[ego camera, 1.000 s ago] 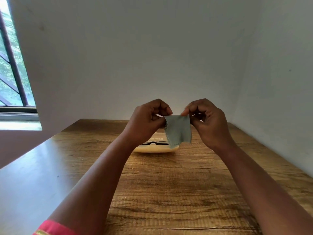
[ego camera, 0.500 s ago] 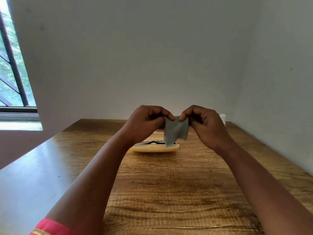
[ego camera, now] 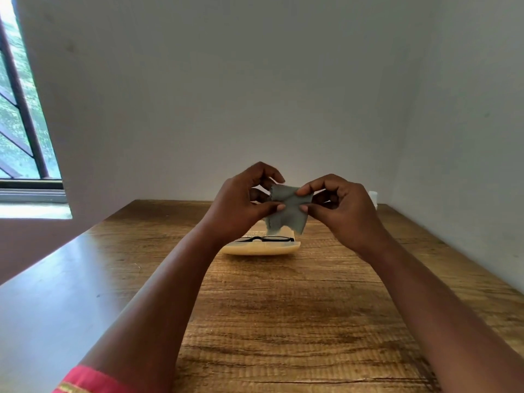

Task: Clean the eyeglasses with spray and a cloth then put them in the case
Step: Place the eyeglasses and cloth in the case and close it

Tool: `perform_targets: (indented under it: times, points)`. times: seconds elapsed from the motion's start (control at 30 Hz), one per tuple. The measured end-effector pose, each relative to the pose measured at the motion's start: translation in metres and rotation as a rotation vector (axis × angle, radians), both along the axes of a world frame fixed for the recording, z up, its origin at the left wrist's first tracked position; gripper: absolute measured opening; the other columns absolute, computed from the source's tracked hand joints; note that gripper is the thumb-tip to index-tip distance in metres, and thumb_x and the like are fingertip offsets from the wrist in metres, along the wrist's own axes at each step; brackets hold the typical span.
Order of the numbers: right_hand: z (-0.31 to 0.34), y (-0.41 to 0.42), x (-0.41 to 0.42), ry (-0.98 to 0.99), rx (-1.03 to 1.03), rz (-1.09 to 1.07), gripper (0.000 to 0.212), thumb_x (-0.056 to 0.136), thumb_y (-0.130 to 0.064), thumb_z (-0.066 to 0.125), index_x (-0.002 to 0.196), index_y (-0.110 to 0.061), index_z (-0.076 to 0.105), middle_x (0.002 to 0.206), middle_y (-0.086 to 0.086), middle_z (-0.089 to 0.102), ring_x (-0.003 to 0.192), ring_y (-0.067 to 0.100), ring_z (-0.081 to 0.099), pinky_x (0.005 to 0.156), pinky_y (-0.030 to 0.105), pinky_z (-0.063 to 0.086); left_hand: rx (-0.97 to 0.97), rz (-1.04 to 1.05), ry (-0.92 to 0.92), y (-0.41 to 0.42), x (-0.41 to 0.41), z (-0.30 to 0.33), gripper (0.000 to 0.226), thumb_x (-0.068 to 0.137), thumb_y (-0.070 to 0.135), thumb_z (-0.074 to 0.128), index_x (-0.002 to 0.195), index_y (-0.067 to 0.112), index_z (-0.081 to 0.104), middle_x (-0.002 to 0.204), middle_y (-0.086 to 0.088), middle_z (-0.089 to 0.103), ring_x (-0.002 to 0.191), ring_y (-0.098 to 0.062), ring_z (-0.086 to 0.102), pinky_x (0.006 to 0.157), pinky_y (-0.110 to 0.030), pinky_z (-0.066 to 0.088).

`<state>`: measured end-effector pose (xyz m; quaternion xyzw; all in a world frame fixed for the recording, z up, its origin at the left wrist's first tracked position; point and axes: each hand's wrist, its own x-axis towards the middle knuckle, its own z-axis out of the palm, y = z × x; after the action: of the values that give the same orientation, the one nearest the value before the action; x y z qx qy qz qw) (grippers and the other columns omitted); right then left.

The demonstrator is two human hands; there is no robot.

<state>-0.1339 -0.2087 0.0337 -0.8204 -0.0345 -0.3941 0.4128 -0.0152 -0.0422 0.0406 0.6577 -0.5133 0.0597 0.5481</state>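
Both my hands hold a small grey cloth (ego camera: 287,211) in the air above the table's far half. My left hand (ego camera: 243,202) pinches its left side between thumb and fingers. My right hand (ego camera: 337,208) pinches its right side the same way. The cloth is bunched in the middle and its lower corners hang down. Behind and below it, black-framed eyeglasses (ego camera: 265,239) lie in an open cream-coloured case (ego camera: 259,248) on the wood. A white object (ego camera: 373,197), perhaps the spray bottle, peeks out behind my right hand.
The wooden table (ego camera: 283,321) runs from me to a white back wall. A second wall runs along the table's right edge. A window (ego camera: 19,114) is at the far left. The table's left part shines with glare.
My hands have come closer together and the cloth has gone from hanging flat to bunched and twisted between them. The glasses and case have not moved.
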Motion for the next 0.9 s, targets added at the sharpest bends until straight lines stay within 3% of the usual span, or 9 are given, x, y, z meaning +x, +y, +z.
perform_targets:
  times: [0.13,0.27,0.4,0.6,0.7,0.9]
  points:
    - [0.001,-0.001,-0.001,-0.08,0.001,0.025,0.031,0.079,0.003,0.076,0.1,-0.016,0.063,0.094,-0.002,0.068,0.085,0.014,0.067,0.078,0.027,0.059,-0.041,-0.01,0.027,0.0,0.001,0.0,0.046,0.077,-0.002,0.078,0.114,0.015,0.058,0.094,-0.01,0.065,0.078,-0.024,0.071,0.071,-0.032,0.06]
    - [0.001,-0.003,-0.002,-0.118,-0.034,0.035,0.034,0.082,0.005,0.073,0.11,-0.01,0.062,0.092,0.0,0.07,0.09,0.011,0.069,0.082,0.023,0.056,-0.03,0.017,-0.011,0.0,0.001,0.0,0.034,0.08,-0.012,0.069,0.102,0.013,0.064,0.094,-0.008,0.067,0.084,-0.022,0.071,0.076,-0.033,0.06]
    - [0.0,-0.004,-0.001,-0.174,-0.148,0.0,0.021,0.082,0.008,0.07,0.094,-0.009,0.071,0.096,0.001,0.069,0.092,0.01,0.067,0.08,0.017,0.054,-0.017,0.052,-0.09,0.0,0.004,-0.001,0.027,0.081,-0.014,0.064,0.083,0.013,0.068,0.094,-0.005,0.069,0.089,-0.018,0.069,0.084,-0.039,0.057]
    - [-0.002,-0.009,0.001,-0.041,-0.133,0.039,0.022,0.089,0.006,0.062,0.087,-0.015,0.067,0.092,-0.004,0.069,0.093,0.008,0.066,0.085,0.025,0.055,0.057,-0.015,-0.039,0.0,0.009,-0.004,0.041,0.085,-0.014,0.055,0.08,0.025,0.062,0.093,-0.002,0.068,0.085,-0.04,0.066,0.08,-0.054,0.057]
    - [-0.003,-0.011,0.002,0.003,-0.144,0.045,0.022,0.092,0.006,0.057,0.089,-0.014,0.064,0.083,-0.007,0.064,0.081,0.008,0.062,0.075,0.029,0.053,0.069,-0.076,0.011,0.0,0.008,-0.003,0.042,0.086,-0.016,0.053,0.079,0.025,0.062,0.086,0.004,0.064,0.08,-0.03,0.064,0.079,-0.051,0.056]
    - [-0.002,-0.011,0.003,0.02,-0.102,0.086,0.026,0.092,0.01,0.054,0.087,-0.013,0.065,0.09,0.0,0.066,0.093,0.015,0.064,0.082,0.029,0.056,0.094,-0.156,0.06,0.004,0.006,0.0,0.03,0.089,-0.012,0.056,0.083,0.016,0.062,0.084,0.002,0.063,0.082,-0.015,0.064,0.078,-0.036,0.057]
